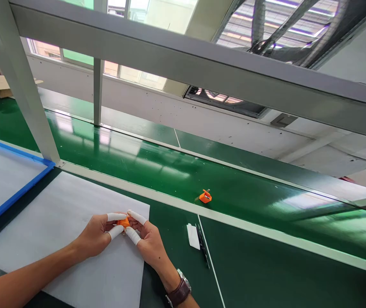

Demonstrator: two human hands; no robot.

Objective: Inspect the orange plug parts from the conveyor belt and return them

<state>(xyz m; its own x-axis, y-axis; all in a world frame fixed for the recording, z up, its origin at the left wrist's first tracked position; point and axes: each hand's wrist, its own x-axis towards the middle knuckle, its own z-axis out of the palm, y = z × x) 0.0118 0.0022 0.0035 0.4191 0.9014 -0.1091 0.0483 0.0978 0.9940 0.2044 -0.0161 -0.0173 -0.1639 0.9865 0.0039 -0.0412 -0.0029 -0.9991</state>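
Note:
Between my two hands is a small orange plastic piece (123, 222) with a bit of metal at its lower edge; its exact kind is too small to tell. My left hand (95, 237) pinches it from the left, thumb and index finger wearing white finger cots. From the right, my right hand (149, 241) closes on the same piece, also with white cots on thumb and index finger. Both hands are above a white foam sheet (74, 222) on the green table. Parts of the piece are hidden behind the fingers.
Another orange piece with metal (205, 196) lies on the green surface beyond the pale rail. A white card-like item (193, 236) and a thin black tool (202, 246) lie right of the sheet. A blue-edged panel (19, 192) is at left. A grey metal frame (170, 47) crosses above.

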